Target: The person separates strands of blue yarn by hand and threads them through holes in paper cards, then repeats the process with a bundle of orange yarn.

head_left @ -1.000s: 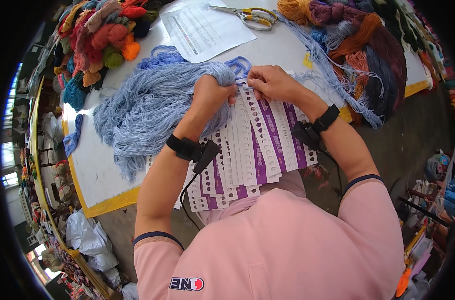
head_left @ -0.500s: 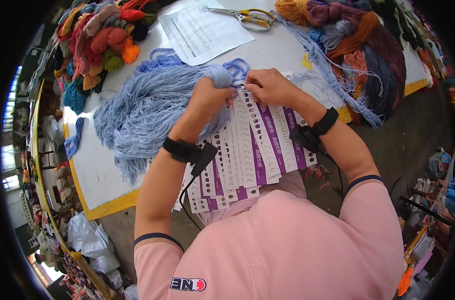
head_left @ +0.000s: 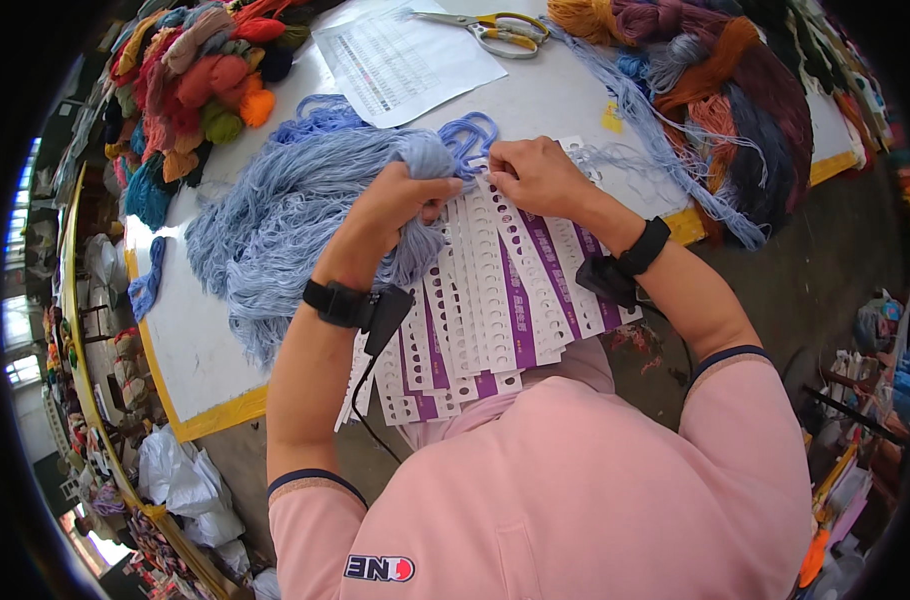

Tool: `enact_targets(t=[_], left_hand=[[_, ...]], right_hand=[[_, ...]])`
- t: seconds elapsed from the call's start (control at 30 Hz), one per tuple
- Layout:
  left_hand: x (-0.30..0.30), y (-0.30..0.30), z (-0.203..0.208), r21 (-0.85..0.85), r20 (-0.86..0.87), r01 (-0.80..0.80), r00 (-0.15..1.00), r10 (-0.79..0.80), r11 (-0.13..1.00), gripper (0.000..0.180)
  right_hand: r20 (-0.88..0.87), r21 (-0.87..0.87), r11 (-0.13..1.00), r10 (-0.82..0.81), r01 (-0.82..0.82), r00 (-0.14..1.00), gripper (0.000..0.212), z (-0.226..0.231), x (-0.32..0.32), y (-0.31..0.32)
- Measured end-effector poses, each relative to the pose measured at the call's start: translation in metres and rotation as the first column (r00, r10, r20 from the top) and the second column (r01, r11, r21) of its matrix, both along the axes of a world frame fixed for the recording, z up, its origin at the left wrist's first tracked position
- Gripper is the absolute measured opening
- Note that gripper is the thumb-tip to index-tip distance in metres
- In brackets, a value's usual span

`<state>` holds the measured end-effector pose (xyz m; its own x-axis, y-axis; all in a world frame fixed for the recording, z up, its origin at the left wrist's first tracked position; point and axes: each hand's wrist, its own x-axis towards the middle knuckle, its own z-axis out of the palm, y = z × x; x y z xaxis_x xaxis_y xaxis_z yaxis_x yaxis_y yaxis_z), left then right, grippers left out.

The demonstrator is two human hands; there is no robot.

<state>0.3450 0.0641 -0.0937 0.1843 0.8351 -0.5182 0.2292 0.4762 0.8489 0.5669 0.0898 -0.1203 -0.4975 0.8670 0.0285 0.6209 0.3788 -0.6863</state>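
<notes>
A large hank of light blue yarn point(head_left: 285, 210) spreads over the left half of the table, its gathered end beside my left hand point(head_left: 403, 203). That hand is closed on the yarn, fingers curled and thumb pointing right. My right hand point(head_left: 537, 178) pinches at the top of a fanned stack of white and purple cards with punched holes point(head_left: 495, 290). What lies between its fingertips is too small to make out. Looped strands of brighter blue yarn point(head_left: 467, 135) rest just above, between both hands. The cards overhang the table's near edge toward my lap.
A printed sheet point(head_left: 405, 60) and yellow-handled scissors point(head_left: 510, 35) lie at the far side. Piles of coloured yarn stand at far left point(head_left: 200, 85) and far right point(head_left: 715, 90). A small blue skein point(head_left: 150, 280) is near the left edge. Yellow tape point(head_left: 225, 413) borders the table.
My left hand has moved slightly left and down, and its thumb now reaches out straighter. The right hand stays almost in place at the cards' top.
</notes>
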Motion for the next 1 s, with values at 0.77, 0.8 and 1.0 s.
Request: enact_targets(t=[0.77, 0.8, 1.0], left_hand=[[-0.194, -0.003, 0.049, 0.308, 0.222, -0.699, 0.713, 0.665, 0.646, 0.014], [-0.168, -0.007, 0.051, 0.211, 0.294, -0.563, 0.816, 0.497, 0.799, 0.017], [-0.023, -0.039, 0.010, -0.077, 0.770, -0.279, 0.593, 0.234, 0.957, 0.040]], right_hand=[[-0.158, -0.499, 0.864, -0.020, -0.062, 0.987, 0.016, 0.015, 0.006, 0.012], [-0.102, -0.501, 0.864, 0.001, -0.052, 0.995, 0.017, 0.017, 0.008, 0.011], [-0.115, -0.135, 0.989, 0.051, -0.067, 0.992, 0.019, 0.007, -0.009, -0.009]])
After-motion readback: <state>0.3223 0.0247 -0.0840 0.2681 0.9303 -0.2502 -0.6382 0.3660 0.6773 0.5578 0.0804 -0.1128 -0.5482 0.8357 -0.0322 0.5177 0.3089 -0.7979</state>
